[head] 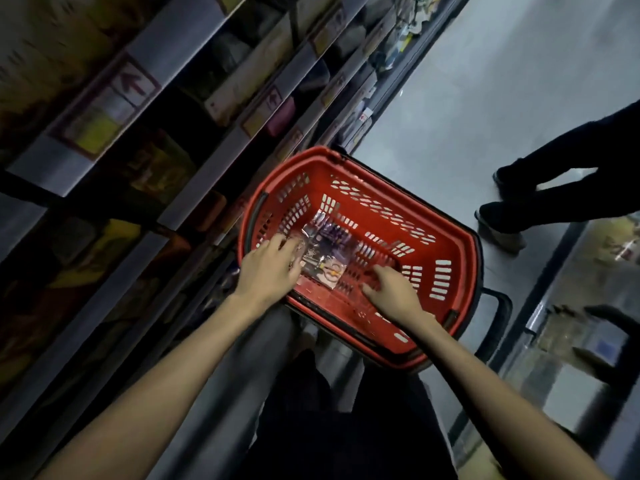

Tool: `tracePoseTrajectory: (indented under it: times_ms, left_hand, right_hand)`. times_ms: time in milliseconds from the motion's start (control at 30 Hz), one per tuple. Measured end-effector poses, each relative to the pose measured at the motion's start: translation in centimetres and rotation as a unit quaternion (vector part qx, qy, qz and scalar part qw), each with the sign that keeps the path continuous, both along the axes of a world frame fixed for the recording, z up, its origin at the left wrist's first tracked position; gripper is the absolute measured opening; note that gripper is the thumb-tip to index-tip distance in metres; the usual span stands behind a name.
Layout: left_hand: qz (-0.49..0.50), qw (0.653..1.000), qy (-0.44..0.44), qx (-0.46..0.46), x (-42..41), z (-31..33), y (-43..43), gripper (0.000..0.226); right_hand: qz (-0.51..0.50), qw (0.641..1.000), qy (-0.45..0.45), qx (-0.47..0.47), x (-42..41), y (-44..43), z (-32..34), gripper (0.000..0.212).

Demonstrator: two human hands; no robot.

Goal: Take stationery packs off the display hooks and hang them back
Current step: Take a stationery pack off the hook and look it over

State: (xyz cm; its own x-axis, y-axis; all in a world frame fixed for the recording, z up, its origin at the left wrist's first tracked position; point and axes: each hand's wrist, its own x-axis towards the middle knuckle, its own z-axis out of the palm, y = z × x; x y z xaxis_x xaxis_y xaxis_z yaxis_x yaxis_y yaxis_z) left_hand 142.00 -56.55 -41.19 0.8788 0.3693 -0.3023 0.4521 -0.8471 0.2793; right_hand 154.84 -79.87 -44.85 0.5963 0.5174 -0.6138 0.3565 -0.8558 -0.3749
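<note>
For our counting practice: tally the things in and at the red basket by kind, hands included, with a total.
Red shopping basket: 1
Stationery packs: 2, purple pack and pink pack
Hands: 2, left hand and right hand
Total: 5

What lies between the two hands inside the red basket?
Head view: clear stationery packs, touched by the left hand; then a bare strip of basket floor before the right hand.
</note>
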Motion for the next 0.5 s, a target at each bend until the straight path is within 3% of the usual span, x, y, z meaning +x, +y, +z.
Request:
tracePoseTrajectory:
  times_ms: [133,367,500]
  left_hand:
    - [0.049,0.998,0.036,-0.018,0.4,-3.3,-0.3,0.037]
    - [0.032,0.995,0.056,0.082,0.0,-6.8,-1.3,0.041]
    - [0.028,0.993,0.061,0.101,0.1,-7.0,-1.1,0.041]
  right_hand:
    - [0.009,1.0,0.017,-0.002,2.2,2.5,-5.9,0.043]
    - [0.015,1.0,0.013,-0.024,4.6,7.4,-15.2,0.054]
    - [0.041,0.997,-0.012,-0.07,4.6,9.6,-19.0,0.072]
